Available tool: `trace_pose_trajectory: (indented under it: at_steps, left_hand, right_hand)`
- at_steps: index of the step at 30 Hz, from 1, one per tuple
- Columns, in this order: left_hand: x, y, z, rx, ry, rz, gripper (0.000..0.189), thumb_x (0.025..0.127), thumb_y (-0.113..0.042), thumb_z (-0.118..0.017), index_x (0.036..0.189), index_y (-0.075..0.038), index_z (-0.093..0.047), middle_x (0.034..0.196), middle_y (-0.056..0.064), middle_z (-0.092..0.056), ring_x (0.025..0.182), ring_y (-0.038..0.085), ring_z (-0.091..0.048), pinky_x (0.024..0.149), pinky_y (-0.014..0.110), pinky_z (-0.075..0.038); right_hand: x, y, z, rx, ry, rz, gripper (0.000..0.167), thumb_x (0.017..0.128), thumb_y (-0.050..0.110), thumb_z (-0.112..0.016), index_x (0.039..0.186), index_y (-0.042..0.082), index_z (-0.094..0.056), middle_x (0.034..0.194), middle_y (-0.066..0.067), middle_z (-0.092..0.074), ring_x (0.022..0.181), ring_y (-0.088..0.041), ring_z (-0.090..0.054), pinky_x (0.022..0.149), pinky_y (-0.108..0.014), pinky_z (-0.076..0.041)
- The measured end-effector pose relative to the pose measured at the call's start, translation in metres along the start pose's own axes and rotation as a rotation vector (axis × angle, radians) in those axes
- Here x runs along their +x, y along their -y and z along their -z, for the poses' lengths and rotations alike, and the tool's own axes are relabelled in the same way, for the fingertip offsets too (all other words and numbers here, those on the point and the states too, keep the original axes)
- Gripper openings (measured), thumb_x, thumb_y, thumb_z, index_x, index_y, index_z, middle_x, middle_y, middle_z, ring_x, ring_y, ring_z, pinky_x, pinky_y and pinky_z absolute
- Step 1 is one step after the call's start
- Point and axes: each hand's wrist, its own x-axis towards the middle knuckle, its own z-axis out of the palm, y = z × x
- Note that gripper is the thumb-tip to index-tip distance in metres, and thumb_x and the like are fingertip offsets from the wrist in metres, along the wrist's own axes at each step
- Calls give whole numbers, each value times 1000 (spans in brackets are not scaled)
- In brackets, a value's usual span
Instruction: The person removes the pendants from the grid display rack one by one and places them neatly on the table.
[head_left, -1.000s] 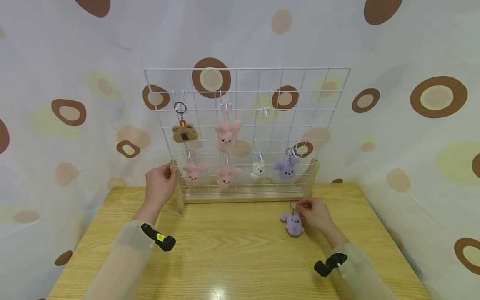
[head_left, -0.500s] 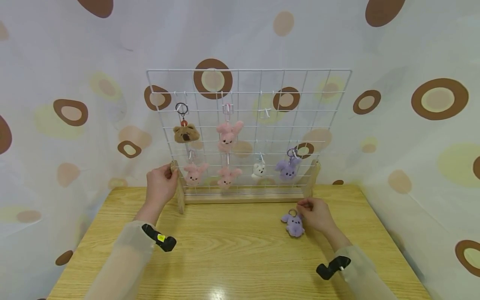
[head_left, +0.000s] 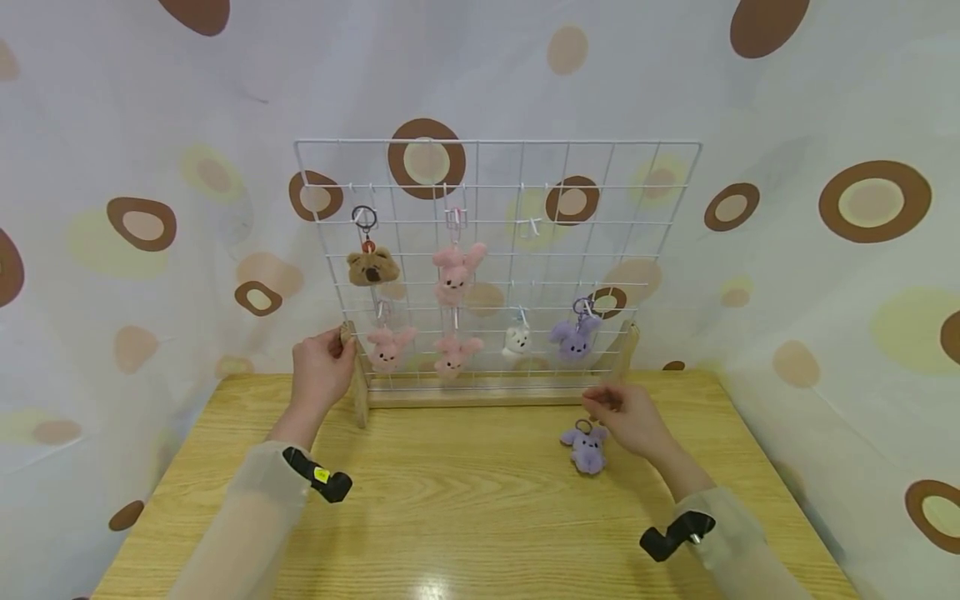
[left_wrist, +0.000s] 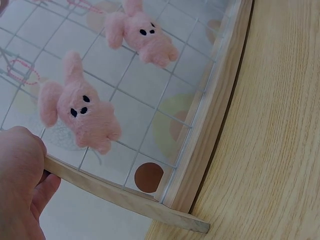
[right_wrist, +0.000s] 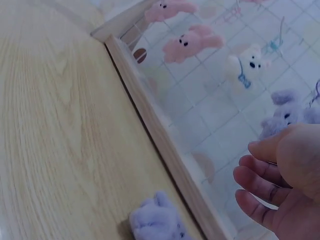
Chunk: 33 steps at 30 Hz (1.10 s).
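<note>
My left hand pinches the top of the left wooden upright of a white wire grid rack; the left wrist view shows thumb and fingers on either side of that wood. A purple plush bunny keychain lies on the table in front of the rack's right end, its ring towards the rack. Just above and to the right of it is my right hand, fingers loosely bent and holding nothing. In the right wrist view the same bunny keychain shows at the bottom, apart from the fingertips.
On the grid hang a brown bear keychain, several pink bunny keychains, a white bear and another purple bunny. A white hook sits upper right. Wood-grain table; patterned cloth behind.
The right hand has let go of the purple bunny keychain's ring and risen slightly towards the rack; the ring has dropped back. The left hand stays on the upright.
</note>
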Motion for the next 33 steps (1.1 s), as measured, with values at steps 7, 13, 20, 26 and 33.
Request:
trace_pose_trajectory:
  at_steps: [7,13,20,26,33]
  left_hand:
    - [-1,1,0,6,16,-3,31,105,-8,-64,122,16,-70,104,30,-75,96,40,-76,81,53,-61]
    - [-2,0,1,-1,17,2,29,105,-8,-64,121,15,-71,104,30,-75,96,39,-76,81,53,-61]
    - [-2,-1,1,3,28,20,30,105,-9,-63,124,14,-70,107,29,-75,98,39,-76,82,52,-61]
    - [-1,-1,1,0,27,8,31,105,-9,-64,126,14,-70,107,30,-75,98,40,-76,82,52,-61]
    - [0,0,2,14,23,-15,29,105,-8,-64,124,14,-71,104,29,-75,95,39,-76,81,53,-61]
  right_hand:
    - [7,30,2,6,61,10,17,103,9,-70,114,-4,-73,97,-8,-75,84,-26,-71,72,-33,-59]
    - [17,57,7,75,104,19,18,104,10,-70,112,-5,-73,95,-9,-73,83,-21,-70,72,-30,-59]
    - [29,86,11,74,143,87,15,104,8,-69,113,-3,-73,92,-8,-73,81,-22,-70,72,-31,-59]
    - [39,105,12,75,167,132,14,104,7,-68,113,-2,-74,94,-7,-74,81,-22,-71,73,-32,-59]
    - [52,124,10,86,193,149,16,105,12,-69,115,0,-74,94,-8,-73,83,-24,-71,76,-37,-61]
